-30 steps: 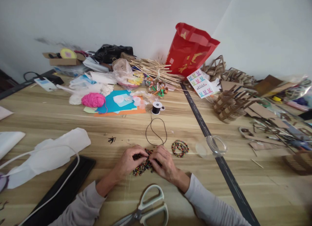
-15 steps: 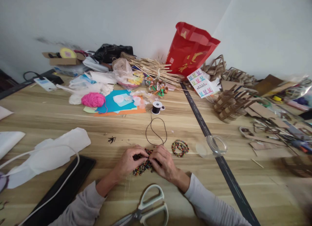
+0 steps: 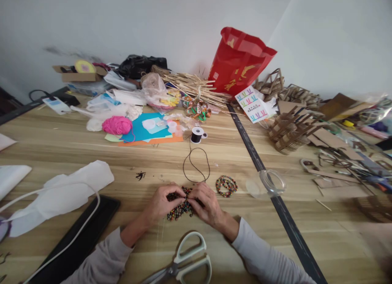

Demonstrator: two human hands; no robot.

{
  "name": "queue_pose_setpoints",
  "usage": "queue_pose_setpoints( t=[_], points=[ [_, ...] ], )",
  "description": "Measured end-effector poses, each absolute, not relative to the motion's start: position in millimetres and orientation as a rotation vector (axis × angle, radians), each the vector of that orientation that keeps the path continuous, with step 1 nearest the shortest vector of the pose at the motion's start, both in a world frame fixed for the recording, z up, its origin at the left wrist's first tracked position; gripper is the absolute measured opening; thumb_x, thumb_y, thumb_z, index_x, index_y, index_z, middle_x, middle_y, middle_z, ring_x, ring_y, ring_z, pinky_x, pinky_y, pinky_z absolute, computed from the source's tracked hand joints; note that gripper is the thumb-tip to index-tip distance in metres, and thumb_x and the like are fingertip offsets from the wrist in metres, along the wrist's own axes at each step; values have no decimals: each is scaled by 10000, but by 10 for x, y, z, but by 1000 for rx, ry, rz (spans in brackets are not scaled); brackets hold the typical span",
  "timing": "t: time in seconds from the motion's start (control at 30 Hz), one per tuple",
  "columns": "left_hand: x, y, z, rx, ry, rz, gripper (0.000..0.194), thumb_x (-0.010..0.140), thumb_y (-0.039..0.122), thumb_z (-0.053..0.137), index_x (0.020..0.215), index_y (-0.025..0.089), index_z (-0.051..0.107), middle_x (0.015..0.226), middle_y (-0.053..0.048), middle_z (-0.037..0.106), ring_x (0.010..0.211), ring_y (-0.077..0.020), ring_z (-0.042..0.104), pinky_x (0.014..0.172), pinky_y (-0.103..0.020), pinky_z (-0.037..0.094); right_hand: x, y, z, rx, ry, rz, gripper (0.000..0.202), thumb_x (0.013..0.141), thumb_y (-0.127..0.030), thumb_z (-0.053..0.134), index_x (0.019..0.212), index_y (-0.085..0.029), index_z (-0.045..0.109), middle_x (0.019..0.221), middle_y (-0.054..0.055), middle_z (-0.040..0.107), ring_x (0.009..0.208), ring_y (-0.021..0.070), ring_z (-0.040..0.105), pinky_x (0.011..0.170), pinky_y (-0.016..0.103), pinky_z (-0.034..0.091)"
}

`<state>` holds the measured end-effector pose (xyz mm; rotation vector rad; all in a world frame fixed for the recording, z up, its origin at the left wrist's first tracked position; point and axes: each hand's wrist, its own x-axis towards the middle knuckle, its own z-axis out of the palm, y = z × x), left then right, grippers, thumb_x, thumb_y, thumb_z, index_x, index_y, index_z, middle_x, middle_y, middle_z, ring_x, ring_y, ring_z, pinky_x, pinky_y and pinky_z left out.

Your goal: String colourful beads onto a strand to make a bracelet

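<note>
Loose multicoloured beads [image 3: 177, 213] lie in a small heap on the wooden table, partly covered by my hands. Over the heap, my left hand [image 3: 159, 204] has thumb and forefinger pinched together; what sits between them is too small to make out. My right hand [image 3: 207, 204] meets it fingertip to fingertip, also pinched. A thin black cord [image 3: 196, 148] runs in a loop from a white spool [image 3: 197, 135] and disappears behind my right hand. To the right lie coiled strings of beads [image 3: 226, 186].
White-handled scissors [image 3: 175, 269] lie close in front of me. A clear plastic ring [image 3: 272, 182] is at the right, with woven baskets [image 3: 288, 133] beyond. Pink yarn [image 3: 117, 125], blue paper [image 3: 137, 128] and a red bag [image 3: 240, 61] stand farther back. White cloth [image 3: 70, 194] is at the left.
</note>
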<state>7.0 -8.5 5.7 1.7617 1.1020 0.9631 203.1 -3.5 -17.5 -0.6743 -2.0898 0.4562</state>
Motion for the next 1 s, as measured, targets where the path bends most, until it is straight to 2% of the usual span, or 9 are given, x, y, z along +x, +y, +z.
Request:
queue_pose_setpoints(
  t=[0.23, 0.53, 0.73, 1.0],
  points=[
    [64, -71, 13, 1758, 1076, 979, 77, 748, 104, 662, 718, 157, 709, 714, -36, 704, 707, -171, 652, 699, -269, 492, 2025, -33, -181, -671, -2084, 469, 86, 934, -193, 556, 849, -192, 561, 778, 46, 615, 738, 175, 552, 711, 328, 450],
    [80, -61, -17, 1766, 993, 1031, 90, 757, 91, 662, 724, 150, 720, 739, -53, 719, 739, -175, 659, 722, -272, 500, 2021, -37, -185, -613, -2087, 494, 45, 930, -204, 578, 888, -190, 586, 810, 58, 651, 782, 181, 579, 733, 332, 470],
    [67, -50, -48, 1767, 942, 1033, 73, 759, 118, 674, 731, 152, 733, 744, -63, 733, 735, -181, 665, 714, -272, 508, 2016, -37, -195, -622, -2070, 536, 65, 933, -232, 577, 881, -194, 571, 780, 53, 625, 755, 182, 564, 709, 333, 466],
    [59, -76, 10, 1654, 1048, 900, 67, 750, 182, 682, 783, 160, 737, 742, -38, 748, 710, -182, 673, 698, -267, 500, 2025, -51, -156, -612, -2086, 516, 63, 931, -225, 579, 982, -189, 569, 856, 79, 643, 805, 194, 580, 723, 331, 474]
  ],
)
